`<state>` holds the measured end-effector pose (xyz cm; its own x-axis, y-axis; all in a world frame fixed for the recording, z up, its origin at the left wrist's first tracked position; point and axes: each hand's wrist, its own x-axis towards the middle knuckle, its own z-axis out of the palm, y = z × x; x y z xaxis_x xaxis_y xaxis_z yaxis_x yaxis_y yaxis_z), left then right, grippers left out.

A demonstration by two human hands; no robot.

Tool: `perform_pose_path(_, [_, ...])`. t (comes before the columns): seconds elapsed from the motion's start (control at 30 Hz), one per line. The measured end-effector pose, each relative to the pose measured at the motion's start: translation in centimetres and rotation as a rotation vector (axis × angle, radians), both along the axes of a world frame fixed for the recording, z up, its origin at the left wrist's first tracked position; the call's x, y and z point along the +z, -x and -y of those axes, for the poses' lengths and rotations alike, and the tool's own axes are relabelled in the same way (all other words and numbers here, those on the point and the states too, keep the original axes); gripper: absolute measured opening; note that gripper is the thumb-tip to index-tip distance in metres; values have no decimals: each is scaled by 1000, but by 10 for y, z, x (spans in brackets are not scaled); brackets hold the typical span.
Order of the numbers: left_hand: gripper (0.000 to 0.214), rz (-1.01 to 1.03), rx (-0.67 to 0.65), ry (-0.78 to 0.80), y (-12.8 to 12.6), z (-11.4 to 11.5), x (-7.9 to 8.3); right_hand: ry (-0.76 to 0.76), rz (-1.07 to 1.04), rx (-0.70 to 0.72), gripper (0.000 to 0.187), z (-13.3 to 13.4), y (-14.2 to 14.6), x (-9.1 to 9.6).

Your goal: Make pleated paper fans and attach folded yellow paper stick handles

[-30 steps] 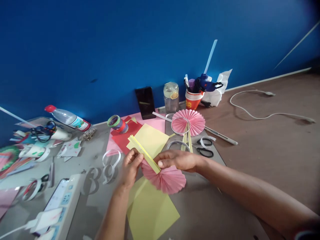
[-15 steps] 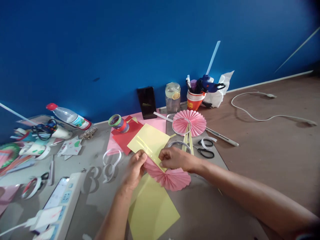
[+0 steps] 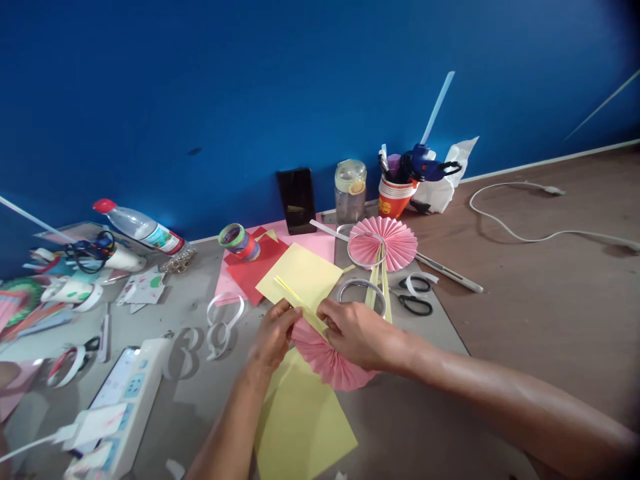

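A pink pleated paper fan (image 3: 327, 363) lies on the grey table (image 3: 410, 427), half hidden by my hands. A thin yellow paper strip (image 3: 295, 297) runs across its top edge. My left hand (image 3: 274, 337) pinches the fan's left corner together with the strip. My right hand (image 3: 357, 332) is closed over the fan's top, its fingertips pressing on the strip. A yellow sheet (image 3: 300, 423) lies beneath the fan, and another yellow sheet (image 3: 305, 273) lies just beyond my hands.
A second pink fan (image 3: 395, 241) with a clear ring and yellow strips lies farther back. Black scissors (image 3: 413, 303), tape rolls (image 3: 239, 241), a phone (image 3: 297, 191), a jar (image 3: 350, 183), a cup of tools (image 3: 397, 190), a bottle (image 3: 137, 230) and a power strip (image 3: 127, 393) surround the work area.
My right hand has moved further over the pink fan and covers more of it. The yellow strip has lowered onto the fan's top edge. The view has shifted slightly.
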<state>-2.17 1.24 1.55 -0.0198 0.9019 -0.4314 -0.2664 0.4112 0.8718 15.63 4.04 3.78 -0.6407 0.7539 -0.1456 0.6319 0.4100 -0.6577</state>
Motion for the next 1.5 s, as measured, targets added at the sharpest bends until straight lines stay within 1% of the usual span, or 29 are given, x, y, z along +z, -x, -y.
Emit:
perform_pose_path(0.1, [20, -38, 20, -29, -1, 1, -1, -19, 45, 32, 20, 1, -1, -2])
perform_pose_path(0.2, [17, -54, 33, -37, 0, 3, -1, 3, 30, 49, 20, 1, -2, -3])
perform_pose_path(0.37, [22, -26, -64, -84, 6, 7, -2, 118, -45, 63, 15, -2, -4, -2])
perform_pose_path(0.57, [24, -167, -132, -111, 12, 8, -5, 231, -79, 28, 9, -7, -4, 1])
perform_pose_path(0.67, [28, -113, -182, -113, 13, 6, -3, 263, -119, 69, 5, -14, -9, 2])
perform_pose_path(0.8, [29, -13, -199, -87, 10, 3, 2, 289, -175, 91, 10, -19, -14, 3])
perform_pose_path(0.97, [32, 10, -135, -30, 7, 2, 1, 255, -159, 1, 21, -11, -8, 8])
perform_pose_path(1.03, [33, 32, -146, -16, 6, 1, 1, 243, -148, -20, 18, -8, -5, 10])
perform_pose_path(1.17, [33, 71, -183, -18, 5, 1, 1, 215, -107, 1, 6, -7, -4, 9])
perform_pose_path(1.33, [29, 133, -212, -28, 4, 0, -2, 136, -55, 33, 6, -12, -6, 3])
perform_pose_path(1.5, [26, 241, -264, -58, 3, 0, -5, 129, 0, 49, 6, -18, -9, 8])
